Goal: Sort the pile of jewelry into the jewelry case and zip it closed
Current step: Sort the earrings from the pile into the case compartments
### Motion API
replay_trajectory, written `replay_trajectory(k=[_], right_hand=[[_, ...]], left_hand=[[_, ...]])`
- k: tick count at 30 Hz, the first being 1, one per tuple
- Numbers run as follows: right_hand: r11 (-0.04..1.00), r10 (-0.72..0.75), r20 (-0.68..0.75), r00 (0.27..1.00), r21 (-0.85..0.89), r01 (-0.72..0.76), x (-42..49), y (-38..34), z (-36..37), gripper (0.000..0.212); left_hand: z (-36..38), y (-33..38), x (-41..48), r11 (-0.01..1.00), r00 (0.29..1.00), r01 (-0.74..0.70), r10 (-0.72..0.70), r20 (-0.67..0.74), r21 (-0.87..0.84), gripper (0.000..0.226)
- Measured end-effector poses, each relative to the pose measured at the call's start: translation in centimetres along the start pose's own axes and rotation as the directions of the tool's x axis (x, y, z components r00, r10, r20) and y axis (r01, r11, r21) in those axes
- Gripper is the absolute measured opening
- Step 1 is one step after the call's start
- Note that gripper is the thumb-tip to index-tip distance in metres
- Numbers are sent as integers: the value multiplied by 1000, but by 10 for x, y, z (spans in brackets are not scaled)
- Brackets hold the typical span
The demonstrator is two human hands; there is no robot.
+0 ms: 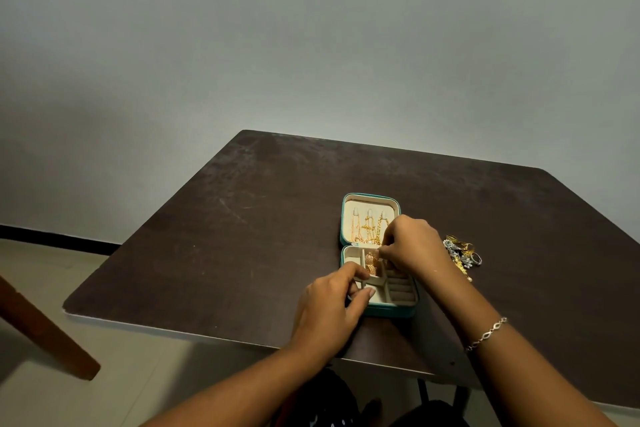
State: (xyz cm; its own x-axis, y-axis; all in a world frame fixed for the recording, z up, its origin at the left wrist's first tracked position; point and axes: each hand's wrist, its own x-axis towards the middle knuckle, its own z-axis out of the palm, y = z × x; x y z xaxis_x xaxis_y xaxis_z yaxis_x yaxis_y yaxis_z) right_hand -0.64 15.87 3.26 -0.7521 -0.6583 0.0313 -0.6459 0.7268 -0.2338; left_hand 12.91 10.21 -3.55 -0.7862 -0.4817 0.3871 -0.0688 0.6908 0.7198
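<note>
You are mid-sort: the jewelry case (393,312) lies open on the bench (242,236), its lid (369,203) folded flat on the far side of the base, and it is not yet zipped.

Your left hand (329,302) is curled round the case's near-left corner, thumb and forefinger gripping the wall to steady it. Your right hand (415,246) hangs over the case's hinge line, fingertips pinched together on what looks like the top of a gold piece (372,265) sitting in the case's middle compartment. The pinch point itself is too small to make out for certain.

Next, I judge, you let go there and reach for the pile (462,253), which lies just right of the case: a tangle of thin gold and silver-toned metal, likely to snag, so lift one item at a time.

The case is teal outside with a soft cream lining, rounded corners and square compartments. It has padded ring rolls (400,288) on its right side, and fine gold chains (369,229) hang from hooks in its lid.
</note>
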Motion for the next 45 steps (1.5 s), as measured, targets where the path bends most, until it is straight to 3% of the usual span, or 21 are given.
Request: replay_trajectory(k=[4,11,14,19,25,30,35,45], right_hand=[[997,-12,47,999,-69,15,-4,-2,0,20],[998,-51,79,996,27,49,-7,3,-8,9],[994,-105,115,988,29,103,-12,5,-8,20],[986,-163,113,980,44,159,-17,8,-9,12],[977,-200,48,979,-63,203,-21,5,1,20],[969,-231,118,966,-61,239,-21,4,2,11],[984,-177,9,984,12,177,-18,10,-4,21],[976,-217,28,976,14,216,-17,11,3,27]], left_hand=[[0,-1,1,1000,1000,-5,5,-1,12,14],[0,0,1,1000,1000,-8,8,2,8,14],[1,-1,1,1000,1000,-9,9,3,12,14],[1,-1,0,1000,1000,-17,18,-5,18,14],[2,-3,0,1000,1000,-20,20,-2,8,14],[3,-4,0,1000,1000,-25,25,-17,12,12],[3,-4,0,1000,1000,-24,24,-15,-3,14],[3,-4,-1,998,996,-57,58,-71,10,13]])
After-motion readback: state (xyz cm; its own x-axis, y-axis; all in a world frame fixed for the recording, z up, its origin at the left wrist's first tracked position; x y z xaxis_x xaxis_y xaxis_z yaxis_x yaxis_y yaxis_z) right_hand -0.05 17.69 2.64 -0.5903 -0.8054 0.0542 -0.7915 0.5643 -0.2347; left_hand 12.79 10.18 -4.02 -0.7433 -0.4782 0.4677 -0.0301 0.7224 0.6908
